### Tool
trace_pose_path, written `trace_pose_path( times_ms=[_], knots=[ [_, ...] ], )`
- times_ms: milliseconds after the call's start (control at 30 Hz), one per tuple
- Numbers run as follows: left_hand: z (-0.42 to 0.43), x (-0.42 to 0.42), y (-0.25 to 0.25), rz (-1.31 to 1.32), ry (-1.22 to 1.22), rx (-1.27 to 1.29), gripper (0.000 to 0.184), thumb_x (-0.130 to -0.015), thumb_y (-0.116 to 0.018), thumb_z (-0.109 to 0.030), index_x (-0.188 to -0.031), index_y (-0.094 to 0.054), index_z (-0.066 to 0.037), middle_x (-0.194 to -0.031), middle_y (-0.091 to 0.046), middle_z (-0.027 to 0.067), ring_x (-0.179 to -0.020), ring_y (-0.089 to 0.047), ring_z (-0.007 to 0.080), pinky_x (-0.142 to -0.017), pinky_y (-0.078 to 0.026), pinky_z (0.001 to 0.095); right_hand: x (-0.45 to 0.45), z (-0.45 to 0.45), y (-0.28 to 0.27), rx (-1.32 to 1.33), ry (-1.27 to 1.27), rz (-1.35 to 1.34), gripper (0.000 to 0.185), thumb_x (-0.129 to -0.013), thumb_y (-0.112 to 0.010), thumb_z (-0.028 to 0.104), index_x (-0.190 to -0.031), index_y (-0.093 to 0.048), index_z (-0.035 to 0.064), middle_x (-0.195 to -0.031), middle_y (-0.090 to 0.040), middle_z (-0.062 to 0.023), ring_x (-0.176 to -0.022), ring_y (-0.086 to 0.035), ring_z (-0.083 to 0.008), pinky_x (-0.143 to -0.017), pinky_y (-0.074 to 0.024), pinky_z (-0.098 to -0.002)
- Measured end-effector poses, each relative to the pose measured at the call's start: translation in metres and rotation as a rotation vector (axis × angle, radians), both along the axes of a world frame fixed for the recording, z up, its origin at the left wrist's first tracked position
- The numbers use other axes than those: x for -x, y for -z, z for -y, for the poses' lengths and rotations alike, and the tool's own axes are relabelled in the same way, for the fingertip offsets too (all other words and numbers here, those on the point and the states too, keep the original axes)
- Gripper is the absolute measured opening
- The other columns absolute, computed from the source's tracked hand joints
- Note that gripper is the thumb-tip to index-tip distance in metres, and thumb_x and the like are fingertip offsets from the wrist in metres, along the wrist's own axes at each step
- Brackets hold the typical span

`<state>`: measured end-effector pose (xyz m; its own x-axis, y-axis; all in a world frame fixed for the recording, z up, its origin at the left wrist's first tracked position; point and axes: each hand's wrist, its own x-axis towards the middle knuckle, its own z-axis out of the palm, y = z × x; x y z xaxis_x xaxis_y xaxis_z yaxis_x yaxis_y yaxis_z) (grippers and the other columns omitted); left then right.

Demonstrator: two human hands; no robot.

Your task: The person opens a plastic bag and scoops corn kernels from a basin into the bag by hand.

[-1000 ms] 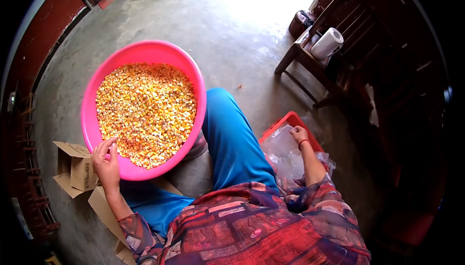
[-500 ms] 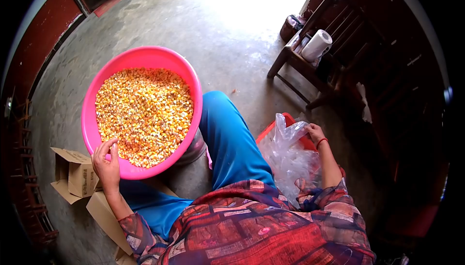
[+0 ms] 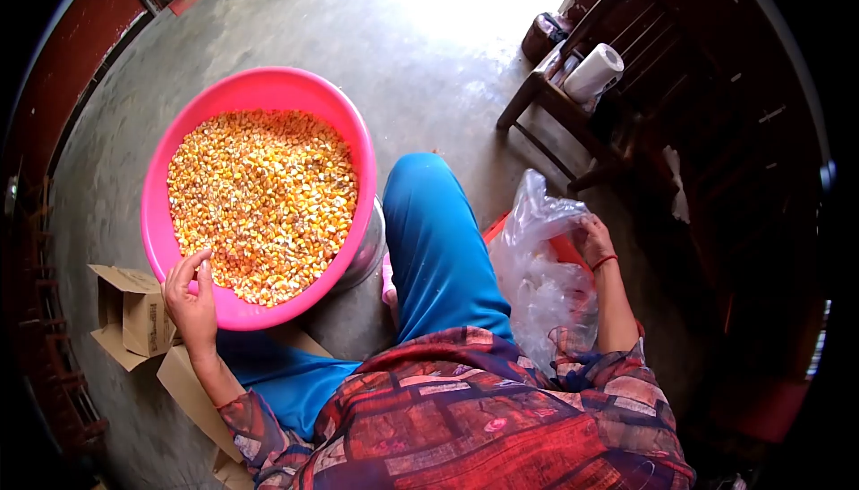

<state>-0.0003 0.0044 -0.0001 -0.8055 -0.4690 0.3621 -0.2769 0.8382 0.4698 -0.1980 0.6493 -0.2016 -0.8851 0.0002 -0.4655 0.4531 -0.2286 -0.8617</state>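
Observation:
A pink basin (image 3: pixel 154 213) full of loose yellow and orange corn kernels (image 3: pixel 264 204) stands at my left. My left hand (image 3: pixel 190 304) is at its near-left rim, over the edge of the corn. The thumb and forefinger tips are close together in a pinch; whatever may be between them is too small to make out. On the other side, my right hand (image 3: pixel 594 241), with a red band at the wrist, grips the top of a clear plastic bag (image 3: pixel 537 262). The crumpled bag hangs over a red container (image 3: pixel 566 248), partly hidden beneath it.
My blue-trousered knee (image 3: pixel 428 213) lies between basin and bag. A metal vessel (image 3: pixel 369 253) shows under the basin. Open cardboard boxes (image 3: pixel 148 322) are at lower left. A dark wooden chair (image 3: pixel 559 110) with a white paper roll (image 3: pixel 594 73) stands at upper right.
My right hand has lifted the bag's top, which now stands higher and more stretched. The left hand stays in its pinch by the basin rim. The view has shifted slightly.

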Motion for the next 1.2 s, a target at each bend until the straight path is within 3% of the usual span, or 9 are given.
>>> trace_pose_path(
  times_ms=[267,400,533,667,767,867,967,1100,1200],
  knots=[
    [-0.002,0.000,0.001,-0.049,0.016,-0.186,0.016,-0.083,-0.058,-0.004,-0.099,-0.065,-0.004,-0.088,-0.066,0.0056,-0.086,-0.060,0.0160,-0.077,-0.044,0.0281,0.041,0.027,-0.077,-0.147,-0.089,-0.031,0.015,-0.090,-0.050,0.019,-0.091,-0.059,0.0066,-0.075,-0.061,-0.0022,-0.069,-0.060,-0.0127,-0.062,-0.0519,-0.0300],
    [-0.023,0.006,-0.008,-0.272,0.054,-0.562,0.030,-0.087,-0.054,0.000,-0.117,-0.056,-0.001,-0.098,-0.061,0.0043,-0.090,-0.056,0.0102,-0.079,-0.046,0.0240,0.043,0.110,-0.174,0.171,-0.269,-0.352,0.019,-0.092,-0.047,0.021,-0.091,-0.057,0.0046,-0.071,-0.060,-0.0048,-0.063,-0.060,-0.0161,-0.060,-0.0497,-0.0283],
    [-0.071,0.033,-0.041,-0.215,0.346,-0.600,0.066,-0.070,-0.072,-0.005,-0.130,-0.044,-0.007,-0.140,-0.037,0.0112,-0.114,-0.049,0.0201,-0.088,-0.043,0.0320,0.039,0.215,-0.251,0.255,-0.602,-0.567,0.026,-0.092,-0.046,0.015,-0.111,-0.053,-0.0024,-0.078,-0.062,-0.0114,-0.074,-0.063,-0.0209,-0.071,-0.0511,-0.0340],
    [-0.106,0.060,-0.063,-0.212,0.596,-0.638,0.115,-0.063,-0.083,-0.019,-0.145,-0.003,-0.010,-0.143,-0.027,0.0168,-0.130,-0.033,0.0292,-0.101,-0.034,0.0395,0.014,0.316,-0.291,0.227,-0.960,-0.720,0.032,-0.093,-0.044,0.003,-0.123,-0.047,-0.0026,-0.097,-0.063,-0.0182,-0.086,-0.063,-0.0262,-0.082,-0.0485,-0.0355],
    [-0.109,0.080,-0.062,-0.402,0.595,-0.579,0.106,-0.069,-0.077,-0.011,-0.144,-0.002,-0.004,-0.145,-0.021,0.0198,-0.132,-0.028,0.0289,-0.104,-0.030,0.0383,-0.012,0.383,-0.309,0.112,-1.212,-0.938,0.032,-0.088,-0.053,0.006,-0.119,-0.048,-0.0004,-0.095,-0.062,-0.0182,-0.091,-0.061,-0.0261,-0.081,-0.0467,-0.0357],
    [-0.076,0.079,-0.046,-0.475,0.320,-0.795,0.051,-0.081,-0.065,-0.007,-0.127,-0.045,0.001,-0.117,-0.056,0.0118,-0.107,-0.054,0.0187,-0.088,-0.045,0.0313,-0.023,0.427,-0.327,-0.124,-1.321,-1.474,0.030,-0.079,-0.061,0.006,-0.107,-0.052,0.0000,-0.097,-0.056,-0.0179,-0.096,-0.057,-0.0307,-0.079,-0.0447,-0.0377],
    [-0.026,0.069,-0.038,-0.515,0.133,-0.907,0.025,-0.086,-0.058,-0.006,-0.110,-0.056,0.002,-0.097,-0.063,0.0053,-0.089,-0.059,0.0132,-0.078,-0.048,0.0272,-0.030,0.424,-0.359,0.047,-1.176,-1.451,0.024,-0.077,-0.063,0.004,-0.099,-0.058,-0.0011,-0.090,-0.057,-0.0139,-0.084,-0.058,-0.0274,-0.071,-0.0457,-0.0349],
    [0.041,0.066,0.009,-0.493,0.117,-0.913,0.052,-0.081,-0.058,0.004,-0.130,-0.039,-0.001,-0.115,-0.055,0.0083,-0.100,-0.055,0.0158,-0.085,-0.046,0.0293,-0.034,0.398,-0.394,0.608,-1.441,-1.374,0.015,-0.081,-0.063,0.007,-0.082,-0.062,-0.0072,-0.068,-0.058,-0.0124,-0.059,-0.056,-0.0214,-0.054,-0.0448,-0.0327],
    [0.046,0.067,-0.002,-0.526,-0.067,-0.480,0.072,-0.073,-0.065,0.004,-0.136,-0.031,-0.005,-0.123,-0.048,0.0118,-0.113,-0.048,0.0214,-0.094,-0.042,0.0358,-0.056,0.382,-0.403,0.919,-1.418,-1.373,0.015,-0.084,-0.061,0.011,-0.084,-0.064,-0.0036,-0.067,-0.059,-0.0132,-0.053,-0.055,-0.0197,-0.050,-0.0430,-0.0305]
  ],
)
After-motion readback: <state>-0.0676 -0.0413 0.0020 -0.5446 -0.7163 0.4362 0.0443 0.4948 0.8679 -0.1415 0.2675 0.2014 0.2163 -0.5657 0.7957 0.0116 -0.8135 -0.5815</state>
